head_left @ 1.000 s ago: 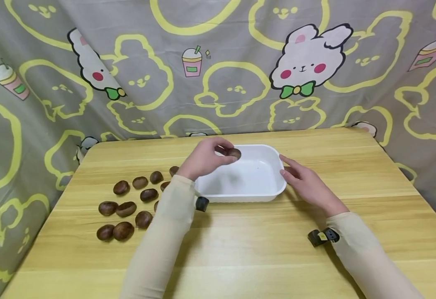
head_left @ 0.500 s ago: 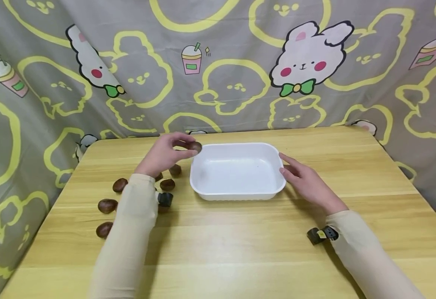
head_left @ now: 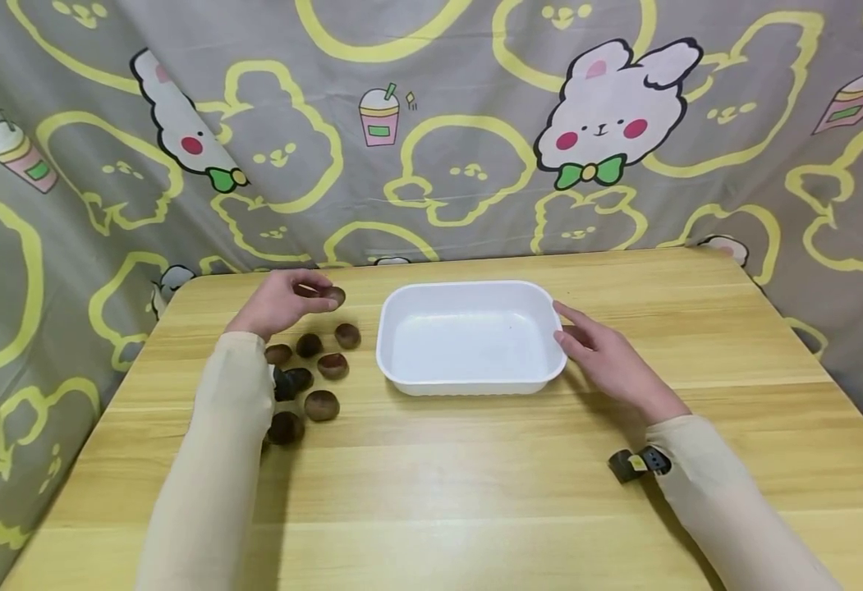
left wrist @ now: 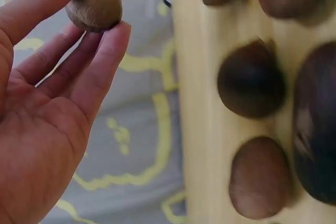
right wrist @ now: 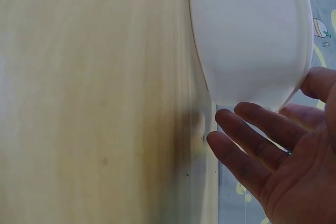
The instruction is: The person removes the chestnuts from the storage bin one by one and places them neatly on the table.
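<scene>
My left hand (head_left: 277, 305) pinches a brown chestnut (left wrist: 97, 3) between thumb and fingertips, raised at the far left of the table. Below it and by its wrist, several chestnuts (head_left: 333, 366) lie loose on the wood; the sleeve hides part of the group. In the left wrist view, a chestnut (left wrist: 261, 177) lies close to that hand. A white rectangular container (head_left: 471, 386) stands to the right, with nothing in it. At its right end my right hand (head_left: 616, 365) touches the rim, its fingers mostly straight and spread in the right wrist view.
The wooden table (head_left: 475, 484) reaches back to a grey curtain (head_left: 468, 90) with yellow outlines and cartoon rabbits. The curtain also hangs along both sides. A small black device (head_left: 638, 465) is strapped at the right wrist.
My left hand has moved left with the chestnut, from over the container to the far side of the chestnut group. The right hand and container have stayed in place.
</scene>
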### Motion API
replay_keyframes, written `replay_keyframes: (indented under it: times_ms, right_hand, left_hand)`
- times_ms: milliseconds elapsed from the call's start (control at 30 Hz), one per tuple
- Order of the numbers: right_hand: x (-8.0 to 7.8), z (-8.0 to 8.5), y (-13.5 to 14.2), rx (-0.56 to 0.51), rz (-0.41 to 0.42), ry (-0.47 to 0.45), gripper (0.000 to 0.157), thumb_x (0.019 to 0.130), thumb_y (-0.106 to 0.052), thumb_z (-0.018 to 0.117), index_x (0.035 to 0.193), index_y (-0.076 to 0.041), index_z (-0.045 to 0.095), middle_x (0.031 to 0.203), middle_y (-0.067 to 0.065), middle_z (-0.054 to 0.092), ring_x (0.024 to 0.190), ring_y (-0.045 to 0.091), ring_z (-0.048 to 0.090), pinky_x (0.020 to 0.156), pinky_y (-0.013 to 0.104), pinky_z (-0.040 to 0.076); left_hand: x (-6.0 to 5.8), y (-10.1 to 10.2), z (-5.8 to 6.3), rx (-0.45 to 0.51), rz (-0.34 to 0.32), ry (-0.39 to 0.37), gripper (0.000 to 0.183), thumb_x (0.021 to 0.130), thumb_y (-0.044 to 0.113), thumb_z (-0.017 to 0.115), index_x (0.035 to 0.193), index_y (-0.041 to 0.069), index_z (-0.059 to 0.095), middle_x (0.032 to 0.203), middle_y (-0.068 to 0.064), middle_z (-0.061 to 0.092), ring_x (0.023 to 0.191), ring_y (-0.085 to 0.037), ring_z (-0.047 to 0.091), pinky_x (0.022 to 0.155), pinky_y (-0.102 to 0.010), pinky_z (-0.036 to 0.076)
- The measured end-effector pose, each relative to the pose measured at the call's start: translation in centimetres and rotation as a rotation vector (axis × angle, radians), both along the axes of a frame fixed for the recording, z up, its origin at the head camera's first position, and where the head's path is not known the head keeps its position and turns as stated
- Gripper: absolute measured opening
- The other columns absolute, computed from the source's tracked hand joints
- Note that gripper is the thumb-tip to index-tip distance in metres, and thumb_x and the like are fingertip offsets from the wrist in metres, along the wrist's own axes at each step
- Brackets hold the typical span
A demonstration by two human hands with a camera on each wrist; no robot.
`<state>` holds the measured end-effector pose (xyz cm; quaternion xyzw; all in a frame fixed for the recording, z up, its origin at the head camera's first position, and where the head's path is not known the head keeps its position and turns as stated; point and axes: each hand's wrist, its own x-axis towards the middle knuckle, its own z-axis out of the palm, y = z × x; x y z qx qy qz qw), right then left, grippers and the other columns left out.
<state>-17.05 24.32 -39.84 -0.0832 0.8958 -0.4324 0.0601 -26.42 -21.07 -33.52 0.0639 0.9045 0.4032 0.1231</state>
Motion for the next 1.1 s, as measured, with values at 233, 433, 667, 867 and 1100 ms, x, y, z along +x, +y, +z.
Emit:
replay_keyframes:
  times_ms: [233,433,667,867,1100]
  right_hand:
    - [0.0,-0.2,-0.1,-0.012,0.008,-0.011,0.06,0.104,-0.041,0.046,0.156,-0.017,0.028,0.135,0.021,0.055,0.126,0.035,0.05,0.108,0.054,0.033]
    - [0.1,-0.1,-0.3,-0.021,0.014,-0.016,0.06,0.104,-0.041,0.045,0.156,-0.017,0.027,0.135,0.021,0.055,0.126,0.036,0.05,0.107,0.054,0.034]
    - [0.3,0.1,0.0,-0.016,0.013,-0.005,0.06,0.104,-0.041,0.045,0.156,-0.017,0.027,0.133,0.022,0.056,0.125,0.037,0.051,0.106,0.056,0.034]
    - [0.2,0.0,0.3,-0.023,0.015,-0.007,0.061,0.104,-0.043,0.045,0.156,-0.018,0.027,0.131,0.023,0.057,0.124,0.036,0.052,0.105,0.056,0.035]
    - [0.2,-0.1,0.2,-0.002,0.019,-0.015,0.06,0.104,-0.043,0.043,0.157,-0.019,0.026,0.134,0.023,0.055,0.125,0.037,0.05,0.106,0.056,0.034]
  left_hand:
    - [-1.1,-1.7,-1.4,-0.147,0.0,-0.072,0.042,0.093,0.029,0.07,0.126,0.005,0.061,0.129,-0.018,0.055,0.118,-0.037,0.05,0.099,-0.054,0.04]
    - [-1.6,-2.3,-2.6,-0.225,-0.011,-0.111,0.042,0.093,0.025,0.07,0.126,0.002,0.061,0.129,-0.019,0.056,0.117,-0.036,0.05,0.098,-0.052,0.041]
    - [-1.6,-1.6,-2.8,-0.28,-0.018,-0.092,0.038,0.092,0.021,0.07,0.121,-0.001,0.062,0.12,-0.018,0.061,0.109,-0.034,0.053,0.094,-0.049,0.044]
    - [-1.4,-1.1,-2.4,-0.299,-0.047,-0.086,0.037,0.093,0.017,0.068,0.122,-0.005,0.06,0.119,-0.021,0.06,0.111,-0.036,0.053,0.098,-0.051,0.041]
    - [-1.1,-1.5,-2.6,-0.318,-0.067,-0.107,0.045,0.095,0.022,0.065,0.129,-0.005,0.056,0.127,-0.023,0.056,0.119,-0.04,0.049,0.101,-0.054,0.039]
